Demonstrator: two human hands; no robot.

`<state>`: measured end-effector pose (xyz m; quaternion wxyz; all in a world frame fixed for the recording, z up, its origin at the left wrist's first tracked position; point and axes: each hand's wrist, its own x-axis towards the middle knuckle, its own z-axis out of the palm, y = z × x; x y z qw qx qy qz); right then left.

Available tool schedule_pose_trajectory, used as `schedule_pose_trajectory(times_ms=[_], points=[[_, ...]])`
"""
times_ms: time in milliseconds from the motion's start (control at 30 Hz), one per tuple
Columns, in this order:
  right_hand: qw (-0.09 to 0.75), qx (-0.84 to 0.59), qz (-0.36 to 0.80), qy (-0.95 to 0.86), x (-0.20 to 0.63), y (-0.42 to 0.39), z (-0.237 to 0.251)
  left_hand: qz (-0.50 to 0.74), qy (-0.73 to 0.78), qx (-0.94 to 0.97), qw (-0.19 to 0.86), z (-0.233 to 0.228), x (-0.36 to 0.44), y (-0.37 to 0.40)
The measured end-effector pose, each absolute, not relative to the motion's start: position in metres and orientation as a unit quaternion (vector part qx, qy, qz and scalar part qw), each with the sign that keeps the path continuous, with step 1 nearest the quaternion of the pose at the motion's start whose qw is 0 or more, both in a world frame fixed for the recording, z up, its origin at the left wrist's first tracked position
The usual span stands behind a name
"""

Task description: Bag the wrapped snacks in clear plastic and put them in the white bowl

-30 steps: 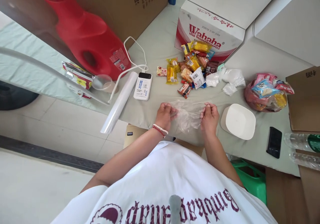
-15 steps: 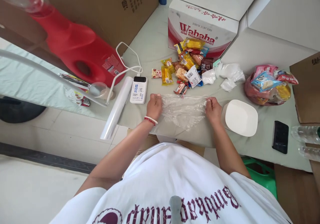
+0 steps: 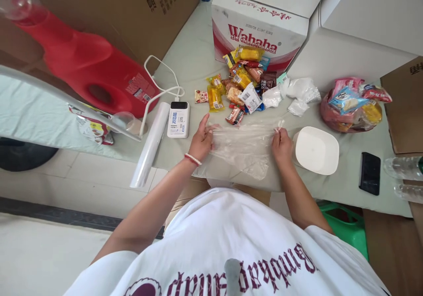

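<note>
Plastic film, in the form of a clear bag point(image 3: 243, 148), is stretched flat on the pale green table cover point(image 3: 194, 62) directly in front of the person, between the two hands. Its left edge is gripped by the left hand point(image 3: 202, 138), whose thumb and fingers are closed on the film while the index finger is raised and points away from the body; a beaded bracelet point(image 3: 192, 159) is worn on that wrist. The right edge is pinched near its upper corner by the right hand point(image 3: 281, 144), with the fingertips pressed together on the plastic. The near part of the bag is seen hanging over the table's front edge.

Just beyond the bag, a heap of small wrapped snacks point(image 3: 243, 84) is spread in front of a Wahaha carton point(image 3: 261, 36). A white dish point(image 3: 316, 149) is placed just beside the right hand, and a black phone point(image 3: 369, 173) lies further right. A filled bag of snacks point(image 3: 353, 106) is set behind the dish. Left of the left hand, a white power bank point(image 3: 178, 119) and a roll of clear film point(image 3: 151, 144) are found side by side, with a red jug point(image 3: 89, 73) behind them.
</note>
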<state>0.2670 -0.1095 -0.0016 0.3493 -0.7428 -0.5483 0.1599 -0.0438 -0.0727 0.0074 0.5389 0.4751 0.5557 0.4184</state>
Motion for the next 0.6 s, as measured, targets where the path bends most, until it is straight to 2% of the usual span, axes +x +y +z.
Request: schedule_pose_trajectory(times_ms=[133,200,267,400,500,600], points=[[0.286,-0.767,0.157,-0.552,0.263,-0.092,-0.008,0.434,0.677,0.515,0.296,-0.002,-0.033,-0.071],[0.283,-0.769,0.156,-0.551,0.26,-0.087,-0.008,0.442,0.675,0.566,0.165,0.005,-0.028,-0.081],[0.292,-0.769,0.164,-0.545,0.26,-0.084,-0.007,0.438,0.647,0.617,0.096,0.013,-0.027,-0.094],[0.336,-0.768,0.212,-0.503,0.267,-0.08,-0.008,0.453,0.654,0.593,0.124,0.008,-0.038,-0.109],[0.37,-0.764,0.257,-0.463,0.268,-0.08,-0.011,0.445,0.709,0.503,0.214,-0.004,-0.043,-0.106],[0.392,-0.752,0.302,-0.436,0.263,-0.082,-0.011,0.407,0.694,0.495,0.328,-0.005,-0.036,-0.096]])
